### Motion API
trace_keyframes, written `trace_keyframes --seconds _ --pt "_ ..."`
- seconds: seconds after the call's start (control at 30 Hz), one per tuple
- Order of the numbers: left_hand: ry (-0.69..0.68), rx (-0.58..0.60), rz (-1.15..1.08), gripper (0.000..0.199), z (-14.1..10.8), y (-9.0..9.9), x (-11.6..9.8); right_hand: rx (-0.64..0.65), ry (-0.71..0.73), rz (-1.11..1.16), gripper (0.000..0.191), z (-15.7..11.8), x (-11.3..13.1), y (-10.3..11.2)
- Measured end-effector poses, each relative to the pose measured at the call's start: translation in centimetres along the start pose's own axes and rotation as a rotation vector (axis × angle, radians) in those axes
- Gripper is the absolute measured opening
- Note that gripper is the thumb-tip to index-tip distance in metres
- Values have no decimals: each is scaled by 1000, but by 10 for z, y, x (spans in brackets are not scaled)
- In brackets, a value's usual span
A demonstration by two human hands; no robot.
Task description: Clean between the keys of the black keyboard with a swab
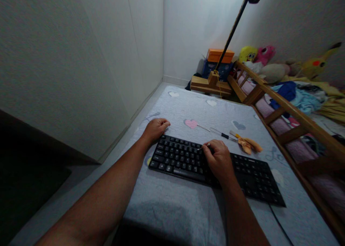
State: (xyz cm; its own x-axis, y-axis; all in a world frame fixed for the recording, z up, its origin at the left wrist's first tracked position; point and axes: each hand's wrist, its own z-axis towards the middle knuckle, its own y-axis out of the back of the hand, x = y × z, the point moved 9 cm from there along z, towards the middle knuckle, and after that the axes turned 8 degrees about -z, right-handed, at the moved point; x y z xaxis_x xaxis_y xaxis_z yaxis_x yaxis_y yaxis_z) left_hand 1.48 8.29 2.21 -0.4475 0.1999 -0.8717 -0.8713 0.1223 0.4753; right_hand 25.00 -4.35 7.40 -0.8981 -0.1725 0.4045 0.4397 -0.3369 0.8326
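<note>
A black keyboard (185,156) lies at a slant on the patterned cloth, keys up. My right hand (219,158) rests over its middle, thumb and fingers pinched round a thin, pale stick that looks like a cotton swab (202,147). The tip of the swab points left, down at the upper keys. At the keyboard's far left corner is my left hand (156,128), its fingers curled together. Whatever those fingers may hold is hidden. Beyond the keyboard lie a screwdriver with a black grip (224,135), a small yellow-handled brush (234,134) and a crumpled orange cloth (249,145).
A grey-blue cloth with hearts (172,203) covers the surface. The keyboard's cable (280,224) runs off toward the near right. A wooden bed rail (291,107) borders the right side, a pale cabinet (107,59) the left. A lamp stand (212,82) stands at the back.
</note>
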Motion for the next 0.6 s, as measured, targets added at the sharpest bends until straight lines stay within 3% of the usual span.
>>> trace_keyframes --seconds 0.6 --pt "-17 -3 21 37 2 0 2 39 66 60 16 -2 10 -3"
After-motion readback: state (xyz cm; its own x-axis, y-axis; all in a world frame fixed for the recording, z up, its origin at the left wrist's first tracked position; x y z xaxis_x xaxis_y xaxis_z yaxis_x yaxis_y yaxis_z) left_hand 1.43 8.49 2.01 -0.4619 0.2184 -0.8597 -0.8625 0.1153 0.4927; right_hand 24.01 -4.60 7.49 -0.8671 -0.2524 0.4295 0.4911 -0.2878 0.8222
